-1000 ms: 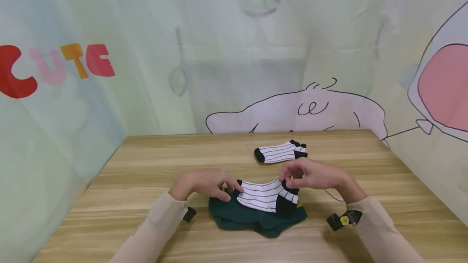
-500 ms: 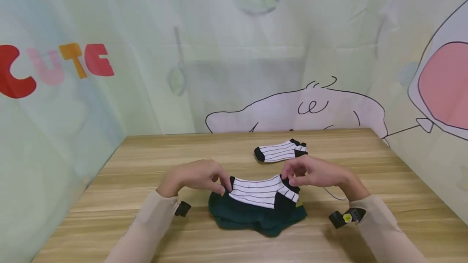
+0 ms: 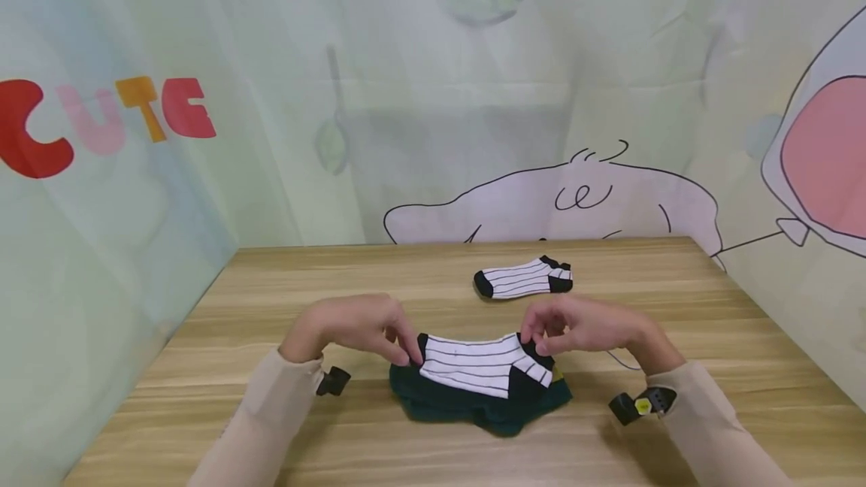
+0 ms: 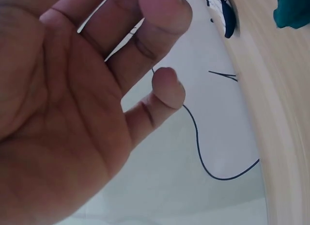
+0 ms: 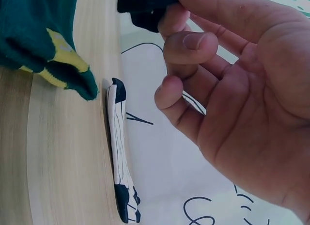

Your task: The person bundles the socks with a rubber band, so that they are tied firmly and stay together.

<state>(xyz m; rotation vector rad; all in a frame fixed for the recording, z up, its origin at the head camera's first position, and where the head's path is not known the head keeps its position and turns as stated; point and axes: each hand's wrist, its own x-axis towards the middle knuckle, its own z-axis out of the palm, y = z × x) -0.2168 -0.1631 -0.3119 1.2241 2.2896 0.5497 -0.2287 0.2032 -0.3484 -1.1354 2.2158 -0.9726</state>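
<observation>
A white ankle sock point(image 3: 470, 361) with thin dark stripes and black toe, heel and cuff is stretched sideways between both hands in the head view. My left hand point(image 3: 368, 328) pinches its black toe between thumb and fingers. At the other end, my right hand point(image 3: 582, 324) grips the black cuff, part of which shows as dark cloth point(image 5: 145, 3) at the top of the right wrist view. Below the striped sock lies a bunch of dark green socks point(image 3: 467, 413) with yellow patches, partly covered by it. In the left wrist view the left hand's pinching fingertips are out of frame.
Farther back on the wooden table point(image 3: 304, 276) lies a matching striped sock point(image 3: 521, 280), flat with its toe to the left. A printed curtain point(image 3: 433, 111) rises behind the table's back edge. Black wrist cameras point(image 3: 632, 406) sit under both wrists.
My left hand has moved left from over the sock and taken hold of its toe. The striped sock is now drawn out straighter and farther left; the right hand has kept its grip.
</observation>
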